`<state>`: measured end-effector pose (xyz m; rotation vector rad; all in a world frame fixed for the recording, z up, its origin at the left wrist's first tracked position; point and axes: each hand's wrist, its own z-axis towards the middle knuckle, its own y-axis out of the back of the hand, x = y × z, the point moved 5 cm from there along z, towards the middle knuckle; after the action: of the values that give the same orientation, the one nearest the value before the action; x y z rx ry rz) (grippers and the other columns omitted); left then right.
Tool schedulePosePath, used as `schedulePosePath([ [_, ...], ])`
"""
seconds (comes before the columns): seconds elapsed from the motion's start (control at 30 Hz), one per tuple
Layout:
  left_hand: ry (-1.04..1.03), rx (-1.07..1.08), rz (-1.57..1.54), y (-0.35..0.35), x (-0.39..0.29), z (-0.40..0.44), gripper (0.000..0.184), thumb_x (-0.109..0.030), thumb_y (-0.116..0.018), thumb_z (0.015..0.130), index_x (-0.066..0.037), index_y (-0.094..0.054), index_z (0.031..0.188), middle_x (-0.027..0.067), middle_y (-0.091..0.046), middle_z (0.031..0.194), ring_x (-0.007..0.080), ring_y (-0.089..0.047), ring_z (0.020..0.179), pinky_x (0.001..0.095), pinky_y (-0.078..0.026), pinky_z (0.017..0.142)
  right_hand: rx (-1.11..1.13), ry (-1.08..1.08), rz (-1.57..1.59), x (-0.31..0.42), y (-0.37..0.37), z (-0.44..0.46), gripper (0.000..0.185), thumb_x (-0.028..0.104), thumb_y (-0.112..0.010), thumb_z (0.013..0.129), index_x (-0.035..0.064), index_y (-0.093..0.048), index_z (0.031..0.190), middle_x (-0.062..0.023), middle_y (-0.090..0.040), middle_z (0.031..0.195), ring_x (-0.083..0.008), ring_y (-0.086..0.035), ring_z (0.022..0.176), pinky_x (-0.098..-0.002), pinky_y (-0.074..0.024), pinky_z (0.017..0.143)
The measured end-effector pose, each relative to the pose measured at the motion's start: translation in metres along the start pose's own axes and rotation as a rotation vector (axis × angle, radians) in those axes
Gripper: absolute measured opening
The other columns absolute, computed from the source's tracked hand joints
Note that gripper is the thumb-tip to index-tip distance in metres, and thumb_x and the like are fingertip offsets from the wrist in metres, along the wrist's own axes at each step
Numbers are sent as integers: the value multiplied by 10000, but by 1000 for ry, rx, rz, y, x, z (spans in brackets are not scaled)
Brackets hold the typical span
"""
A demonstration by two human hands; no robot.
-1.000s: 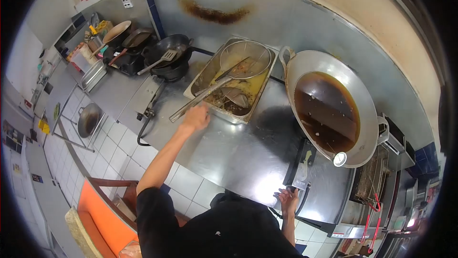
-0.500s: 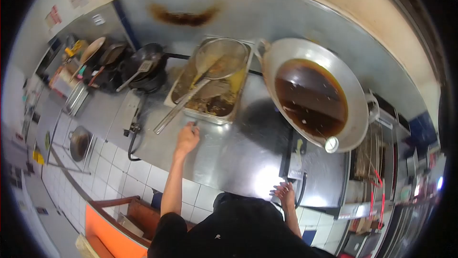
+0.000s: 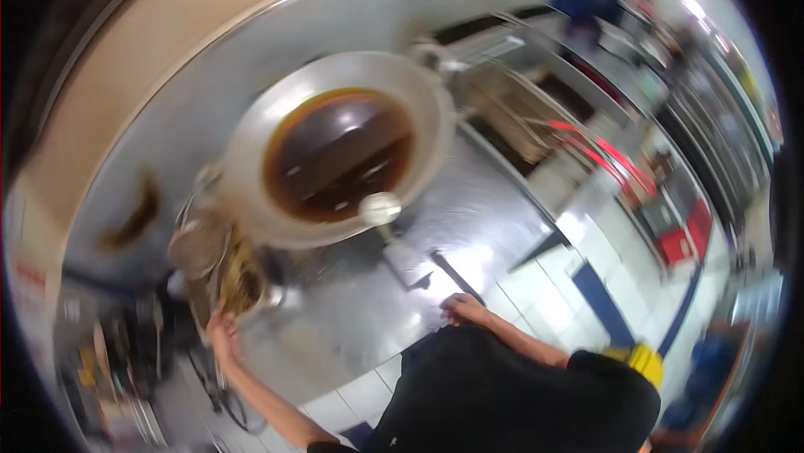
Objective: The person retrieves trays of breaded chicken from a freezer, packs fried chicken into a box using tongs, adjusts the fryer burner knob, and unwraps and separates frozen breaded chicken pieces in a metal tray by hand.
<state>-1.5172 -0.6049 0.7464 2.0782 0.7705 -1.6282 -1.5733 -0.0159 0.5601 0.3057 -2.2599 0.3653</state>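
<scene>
My left hand (image 3: 224, 334) is at the near end of the metal tray (image 3: 270, 295), beside the strainer's handle. Its fingers look bent but are smeared by motion, so whether they hold anything is unclear. A round mesh strainer (image 3: 198, 249) rests over the tray, which holds yellowish oil and dark bits. Over the counter's front edge, my right hand (image 3: 461, 309) has loosely bent fingers with nothing visible in them. A large metal wok (image 3: 429, 110) of dark brown oil (image 3: 335, 160) stands beyond both hands, with a round thermometer dial (image 3: 380, 208) at its near rim.
A fryer basket (image 3: 511, 114) with red handles (image 3: 615, 160) is right of the wok. Blurred pans and tools (image 3: 113, 344) stand at the lower left. The steel counter (image 3: 352, 311) ends close to my body. A yellow object (image 3: 646, 363) is at the lower right.
The view has swung right and tilted, bringing the fryer area closer to the middle. The wok and tray now appear farther left. My right hand's fingers look more bent than before.
</scene>
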Motion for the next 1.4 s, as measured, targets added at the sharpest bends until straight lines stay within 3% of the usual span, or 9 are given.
schedulePosePath([
  [0.2,161,551,-572,-42,5,130,560,-383,-468,981,8,-397,1375,90,-650,992,132,-584,715,211,-523,624,27,25,-35,4,58,-36,305,272,-497,945,31,-601,1101,-62,-635,902,-117,-610,669,-228,-511,583],
  [0.3,134,-169,-752,-69,-1,103,598,-397,-505,955,11,-399,1380,198,-490,1343,291,-500,1222,364,-502,934,87,27,-66,-10,86,-47,312,278,-487,950,36,-603,1110,-60,-645,913,-113,-604,709,-229,-509,628],
  [0.4,29,-584,36,-73,1,65,470,-325,-505,964,17,-485,1285,154,-543,1283,303,-585,1058,370,-563,821,131,82,-57,-25,115,-67,296,263,-495,947,32,-616,1089,-56,-655,930,-104,-584,756,-228,-489,666],
  [0.5,-178,-384,507,-46,67,69,360,-162,-563,884,-75,-581,1234,117,-608,1201,270,-609,998,447,-545,760,3,-5,78,-37,139,-77,279,279,-521,942,46,-619,1062,-59,-655,916,-105,-587,748,-230,-481,638],
  [0.6,-168,-154,202,-115,93,-46,495,-234,-610,857,-96,-494,1318,82,-612,1171,207,-596,1016,397,-497,853,-59,-29,129,-27,156,-86,281,291,-539,940,37,-613,1032,-82,-654,860,-132,-604,665,-242,-491,608],
  [0.73,-132,-188,394,-123,74,-60,231,-258,-554,947,-57,-658,990,5,-644,780,110,-583,618,272,-463,540,-98,62,3,-33,178,-83,356,364,-545,930,20,-599,1002,-105,-649,812,-144,-575,529,-249,-486,547],
  [1.0,-547,-481,794,-27,-18,43,160,-169,-591,840,-81,-701,917,119,-700,808,259,-686,739,371,-528,671,-330,72,-115,-67,204,-92,345,334,-502,962,2,-575,898,-126,-625,681,-138,-519,417,-248,-432,389],
  [1.2,-281,-608,1101,47,-30,166,232,-264,-614,829,-74,-696,933,175,-687,920,345,-664,881,451,-524,788,-504,-136,-64,-188,216,-119,282,268,-480,965,-7,-543,953,-146,-629,735,-227,-617,510,-313,-502,406],
  [1.4,181,-388,1182,60,3,228,409,-406,-583,876,-41,-661,1043,170,-630,1169,330,-593,1102,444,-479,907,-495,-362,-172,-181,148,-113,295,281,-479,964,-6,-547,968,-146,-631,746,-228,-621,529,-317,-507,423],
])
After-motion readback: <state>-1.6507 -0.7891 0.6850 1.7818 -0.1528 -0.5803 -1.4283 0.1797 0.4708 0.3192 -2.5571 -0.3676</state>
